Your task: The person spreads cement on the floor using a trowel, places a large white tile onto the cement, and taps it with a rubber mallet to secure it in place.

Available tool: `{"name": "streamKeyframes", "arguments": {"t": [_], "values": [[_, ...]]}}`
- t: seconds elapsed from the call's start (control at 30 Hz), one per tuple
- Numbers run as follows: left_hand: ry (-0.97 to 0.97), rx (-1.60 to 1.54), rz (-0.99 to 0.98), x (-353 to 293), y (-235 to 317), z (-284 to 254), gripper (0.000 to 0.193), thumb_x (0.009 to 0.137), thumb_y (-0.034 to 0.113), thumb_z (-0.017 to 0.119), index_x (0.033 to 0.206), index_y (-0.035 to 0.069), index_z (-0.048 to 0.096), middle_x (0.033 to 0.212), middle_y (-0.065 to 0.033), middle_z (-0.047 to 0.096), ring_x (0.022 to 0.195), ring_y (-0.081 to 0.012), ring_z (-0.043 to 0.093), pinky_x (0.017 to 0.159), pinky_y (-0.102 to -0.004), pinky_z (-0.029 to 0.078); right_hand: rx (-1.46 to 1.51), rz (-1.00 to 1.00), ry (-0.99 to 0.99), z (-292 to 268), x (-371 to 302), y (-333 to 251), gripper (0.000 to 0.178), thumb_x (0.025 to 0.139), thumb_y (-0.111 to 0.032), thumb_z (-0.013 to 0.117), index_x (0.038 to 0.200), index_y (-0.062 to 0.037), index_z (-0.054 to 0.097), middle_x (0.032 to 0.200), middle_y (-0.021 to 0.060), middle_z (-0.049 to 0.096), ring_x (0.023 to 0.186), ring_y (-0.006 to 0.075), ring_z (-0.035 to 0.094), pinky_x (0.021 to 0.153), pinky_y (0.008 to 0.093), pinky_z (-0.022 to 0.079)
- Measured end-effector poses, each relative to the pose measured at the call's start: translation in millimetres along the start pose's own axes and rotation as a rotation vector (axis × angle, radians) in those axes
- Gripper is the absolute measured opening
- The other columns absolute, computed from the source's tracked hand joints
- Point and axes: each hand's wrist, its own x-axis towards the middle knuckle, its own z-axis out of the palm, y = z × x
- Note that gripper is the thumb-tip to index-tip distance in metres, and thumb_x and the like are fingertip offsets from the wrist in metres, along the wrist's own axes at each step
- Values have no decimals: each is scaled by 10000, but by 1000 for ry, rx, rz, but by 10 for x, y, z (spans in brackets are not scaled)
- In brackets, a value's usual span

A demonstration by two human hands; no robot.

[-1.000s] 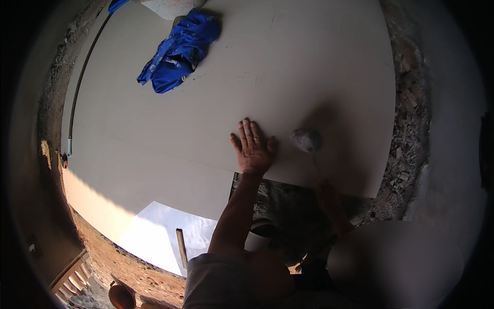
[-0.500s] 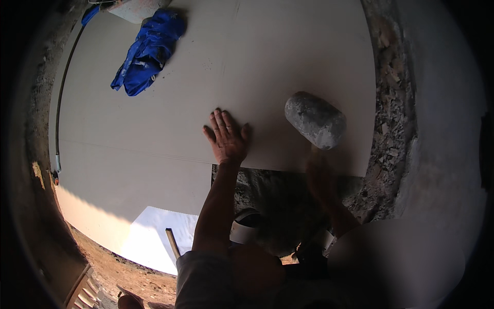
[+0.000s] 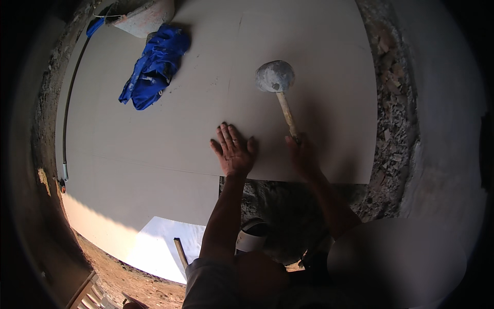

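Note:
My left hand [image 3: 236, 157] lies flat on a large pale floor tile [image 3: 180, 134], fingers spread, close to the tile's near edge. To its right, my right hand [image 3: 304, 156] is wrapped round the handle end of a mallet [image 3: 286, 114]. The mallet has a thick grey head, worn and smeared, and a light wooden handle. Its head is held out over the tile, ahead of and to the right of my left hand. Whether it touches the surface I cannot tell.
A crumpled blue cloth [image 3: 157, 67] lies on the tiles by a dirty pale bucket [image 3: 146, 19]. A thin dark rod [image 3: 68, 113] runs along the left edge. Rubble [image 3: 388, 134] fills the gap beside the right wall. Dark, rough bedding [image 3: 272, 198] shows below the tile's near edge.
The mallet has swung forward and left, away from my body, and its handle now shows fully. My left hand stays flat on the tile; the whole view has shifted slightly.

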Motion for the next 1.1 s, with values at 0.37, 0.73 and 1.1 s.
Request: {"name": "streamKeyframes", "arguments": {"t": [0.37,0.73,1.1], "values": [[65,169,2,57,268,13,966,902,680,383,1498,-34,122,1579,-210,127,1476,-348,73,1151,-596,34,51,100,-154,-547,-399,10,391,916,-384,604,1055,-19,589,828,185,663,791,395,661,721,447,522],[-234,347,585,53,1295,-42,1020,833,740,448,1533,74,118,1602,-88,117,1487,-250,64,1178,-540,88,56,366,114,-970,-990,1000,374,894,-372,620,1033,-27,579,812,192,660,780,395,658,681,473,519],[-199,352,580,45,1259,30,1011,831,720,471,1527,64,145,1606,-75,121,1489,-246,52,1176,-550,56,46,476,208,-1005,-1164,1194,430,917,-439,576,1004,-18,560,704,196,640,710,413,648,638,497,514]]}}
